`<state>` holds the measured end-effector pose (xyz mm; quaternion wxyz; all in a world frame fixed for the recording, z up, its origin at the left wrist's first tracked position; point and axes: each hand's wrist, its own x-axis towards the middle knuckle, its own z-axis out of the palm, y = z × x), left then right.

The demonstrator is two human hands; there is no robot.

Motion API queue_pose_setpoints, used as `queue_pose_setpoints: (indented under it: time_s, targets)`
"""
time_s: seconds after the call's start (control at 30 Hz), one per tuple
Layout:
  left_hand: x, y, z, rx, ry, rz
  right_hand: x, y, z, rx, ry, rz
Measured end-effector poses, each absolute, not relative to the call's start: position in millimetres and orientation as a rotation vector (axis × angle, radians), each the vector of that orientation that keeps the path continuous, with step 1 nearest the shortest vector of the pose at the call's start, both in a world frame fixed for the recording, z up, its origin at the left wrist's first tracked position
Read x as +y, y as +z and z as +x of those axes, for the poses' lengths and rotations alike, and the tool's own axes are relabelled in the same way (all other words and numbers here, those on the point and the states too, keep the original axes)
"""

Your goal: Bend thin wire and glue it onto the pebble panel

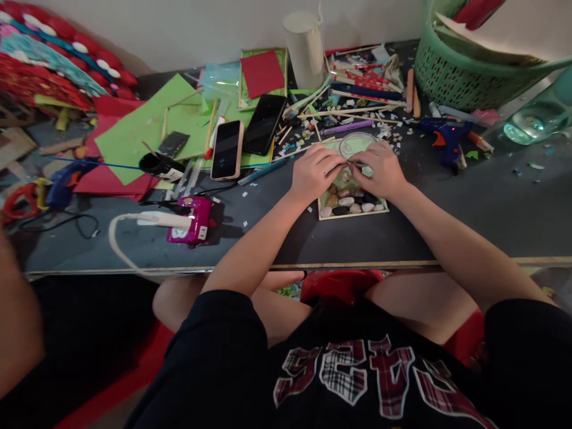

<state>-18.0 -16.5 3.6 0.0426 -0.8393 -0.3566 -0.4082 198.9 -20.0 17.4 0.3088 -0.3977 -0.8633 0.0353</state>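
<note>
A small light-green panel with a pale stick border (355, 216) lies on the dark table in front of me. Several smooth stones (346, 202), white, brown and black, are grouped along its near side. Over the panel's middle, my left hand (316, 171) and my right hand (381, 171) meet with fingertips pinched together. Whatever is between the fingers is too small to make out. Just beyond the fingertips is a round, clear-looking disc (357, 142) with a thin rim. My hands cover part of the panel's centre and sides.
A blue glue gun (449, 136) lies right, near a green basket (473, 74) and a clear bottle (536, 122). Two phones (227, 150), a purple plug adapter (196, 220) and coloured paper (134, 137) are left. Sticks and scraps (357, 110) litter the back. Another person's arm (18, 316) shows far left.
</note>
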Motion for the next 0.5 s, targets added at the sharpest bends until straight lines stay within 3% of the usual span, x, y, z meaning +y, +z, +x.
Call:
queue_pose_setpoints:
  time_s: [0.5]
  targets:
    - [-22.4,10.4,-15.7,-1.044,-1.16,-2.683,-22.9,23.1,196.4,-2.29,0.055,-1.097]
